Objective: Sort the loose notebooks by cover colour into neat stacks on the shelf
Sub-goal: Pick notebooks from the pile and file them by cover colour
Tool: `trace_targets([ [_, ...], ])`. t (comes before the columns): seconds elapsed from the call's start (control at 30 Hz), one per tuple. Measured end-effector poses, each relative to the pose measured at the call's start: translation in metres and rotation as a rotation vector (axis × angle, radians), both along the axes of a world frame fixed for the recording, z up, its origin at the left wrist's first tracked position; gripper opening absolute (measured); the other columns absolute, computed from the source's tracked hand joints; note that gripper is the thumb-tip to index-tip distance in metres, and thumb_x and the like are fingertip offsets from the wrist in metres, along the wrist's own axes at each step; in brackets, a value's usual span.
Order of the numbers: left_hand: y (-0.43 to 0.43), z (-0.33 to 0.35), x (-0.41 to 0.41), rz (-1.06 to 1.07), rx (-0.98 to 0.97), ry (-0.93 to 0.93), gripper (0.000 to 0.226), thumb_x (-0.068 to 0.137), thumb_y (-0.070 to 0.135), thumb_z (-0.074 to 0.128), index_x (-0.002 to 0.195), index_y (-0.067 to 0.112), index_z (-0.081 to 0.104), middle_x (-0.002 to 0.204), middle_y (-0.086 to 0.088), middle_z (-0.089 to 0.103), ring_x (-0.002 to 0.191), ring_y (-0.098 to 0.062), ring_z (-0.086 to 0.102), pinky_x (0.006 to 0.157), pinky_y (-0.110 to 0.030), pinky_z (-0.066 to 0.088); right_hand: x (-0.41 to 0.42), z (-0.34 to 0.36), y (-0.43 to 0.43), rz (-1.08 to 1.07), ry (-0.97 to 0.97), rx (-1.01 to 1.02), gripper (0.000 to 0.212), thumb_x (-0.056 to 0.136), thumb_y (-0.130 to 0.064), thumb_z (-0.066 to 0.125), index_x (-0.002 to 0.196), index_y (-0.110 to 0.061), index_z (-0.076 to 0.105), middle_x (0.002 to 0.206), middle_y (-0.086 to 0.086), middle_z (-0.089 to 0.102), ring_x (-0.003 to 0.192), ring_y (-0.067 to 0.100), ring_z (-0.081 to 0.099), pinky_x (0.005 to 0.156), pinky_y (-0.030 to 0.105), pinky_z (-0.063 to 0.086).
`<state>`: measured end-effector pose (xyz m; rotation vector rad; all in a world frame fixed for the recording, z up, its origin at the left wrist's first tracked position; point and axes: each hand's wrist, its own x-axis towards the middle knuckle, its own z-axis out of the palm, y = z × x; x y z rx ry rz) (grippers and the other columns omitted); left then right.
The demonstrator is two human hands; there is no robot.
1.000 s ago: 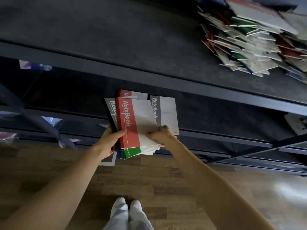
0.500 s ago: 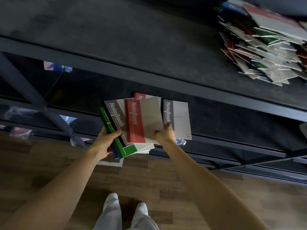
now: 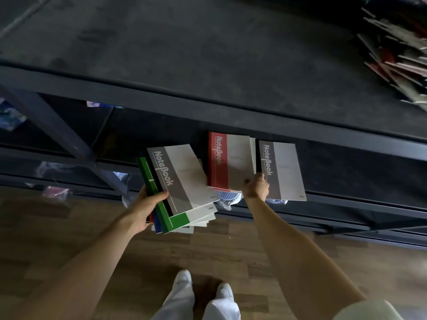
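My left hand (image 3: pixel 147 207) grips a fanned bundle of notebooks in front of the shelf; a grey-spined notebook (image 3: pixel 182 179) is on top, with a green-spined notebook (image 3: pixel 168 215) under it and red and blue edges below. My right hand (image 3: pixel 256 188) pinches the near corner of a red-spined notebook (image 3: pixel 227 161), which lies on the lower shelf (image 3: pixel 342 167) on top of another red one. Right beside it lies a grey-spined notebook (image 3: pixel 283 170) on the same shelf.
A loose pile of mixed notebooks (image 3: pixel 399 54) sits at the far right of the dark upper shelf (image 3: pixel 196 54). A diagonal metal brace (image 3: pixel 57 132) crosses at left. Wooden floor and my white shoes (image 3: pixel 201 289) are below.
My right hand has carried the red notebook off the held bundle and onto the red one on the lower shelf. The grey notebook now tops the bundle in my left hand.
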<state>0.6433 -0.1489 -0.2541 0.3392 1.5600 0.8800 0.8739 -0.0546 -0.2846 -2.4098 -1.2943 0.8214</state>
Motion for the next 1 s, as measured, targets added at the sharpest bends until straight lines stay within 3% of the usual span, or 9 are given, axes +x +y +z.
trace_targets([
  [0.17,0.003,-0.003,-0.014,-0.015,-0.016,-0.001,0.039,0.090,0.008,0.057,0.127,0.016,0.048,0.095,-0.005,0.061,0.087,-0.022,0.058,0.078,-0.039,0.043,0.001,-0.001,0.006,-0.060,-0.022,0.029,0.029,0.089,0.006,0.042,0.118,0.003,0.047,0.121,0.023,0.053,0.108,0.038,0.055,0.086,0.038,0.044],
  [0.3,0.006,-0.001,-0.019,-0.001,-0.027,-0.018,0.038,0.090,0.009,0.057,0.127,0.014,0.049,0.096,-0.007,0.060,0.089,-0.024,0.057,0.082,-0.041,0.042,-0.002,-0.003,-0.006,-0.094,-0.020,0.042,0.032,0.093,-0.004,0.051,0.122,0.001,0.040,0.128,0.021,0.041,0.104,0.041,0.057,0.084,0.042,0.045],
  [0.4,0.008,0.001,-0.020,-0.006,-0.020,-0.005,0.035,0.090,0.009,0.057,0.125,0.014,0.050,0.093,-0.005,0.060,0.089,-0.024,0.058,0.080,-0.039,0.043,-0.009,-0.009,-0.021,-0.103,-0.053,-0.022,0.025,0.094,-0.009,0.046,0.117,-0.001,0.046,0.123,0.018,0.050,0.101,0.037,0.059,0.078,0.039,0.046],
  [0.53,0.008,0.001,-0.019,-0.002,-0.025,-0.006,0.035,0.091,0.009,0.056,0.125,0.015,0.050,0.091,-0.005,0.060,0.084,-0.022,0.056,0.081,-0.039,0.042,-0.021,-0.019,-0.036,0.273,-0.063,-0.368,0.030,0.091,-0.014,0.048,0.120,-0.009,0.056,0.119,0.012,0.062,0.106,0.028,0.059,0.082,0.032,0.049],
  [0.73,0.002,0.003,-0.021,-0.042,-0.003,-0.023,0.031,0.090,0.009,0.057,0.118,0.021,0.051,0.097,-0.006,0.061,0.097,-0.028,0.056,0.090,-0.044,0.042,-0.034,-0.016,-0.024,0.457,-0.026,-0.309,0.042,0.091,-0.019,0.049,0.133,-0.020,0.045,0.125,0.008,0.058,0.110,0.028,0.056,0.079,0.032,0.048],
  [0.87,0.001,0.005,-0.018,-0.056,0.008,-0.029,0.027,0.090,0.010,0.057,0.112,0.024,0.052,0.099,-0.006,0.062,0.094,-0.026,0.057,0.088,-0.043,0.041,-0.023,-0.013,-0.025,0.357,-0.054,-0.355,0.034,0.091,-0.014,0.048,0.124,-0.009,0.052,0.121,0.011,0.060,0.107,0.027,0.058,0.083,0.035,0.049],
  [1.0,0.003,0.011,-0.003,-0.074,0.027,-0.032,0.019,0.091,0.007,0.054,0.097,0.026,0.053,0.092,-0.005,0.060,0.082,-0.020,0.056,0.084,-0.041,0.040,0.016,-0.014,-0.037,0.228,-0.207,-0.391,0.031,0.092,-0.014,0.048,0.121,-0.011,0.056,0.121,0.009,0.059,0.113,0.026,0.055,0.093,0.038,0.049],
])
